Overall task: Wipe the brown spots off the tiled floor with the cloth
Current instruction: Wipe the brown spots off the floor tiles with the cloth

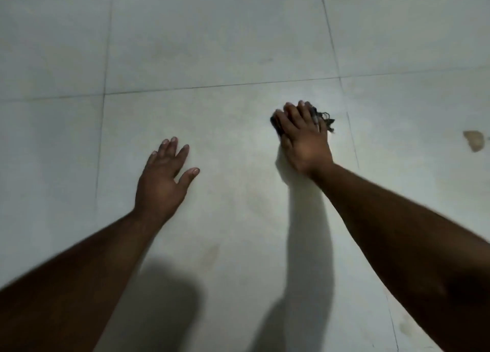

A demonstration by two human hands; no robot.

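The right hand (305,142) lies palm down on a dark cloth (324,119), with its fingers straight and close together, pressing the cloth flat against the tiled floor (212,47). Most of the cloth is hidden under the hand; a dark edge shows at the left of the fingers, and a frayed, stringy end sticks out past the fingertips on the right side. The left hand (164,176) rests flat on the floor well apart from the right, palm down, fingers spread and relaxed, thumb angled out to the right, holding nothing. Both forearms are bare and reach in from the bottom corners of the view.

Both hands sit on the same large pale tile. A thin grout line (225,85) runs across the floor just beyond the right hand, and another runs down the floor just to the right of the cloth. On the next tile to the right, near the edge of the view, lies a brown spot (474,140), well apart from the cloth. Faint brownish smudges (404,328) mark the floor near the right forearm at the bottom. Dark shadows of the arms fall on the tile between and below the forearms.
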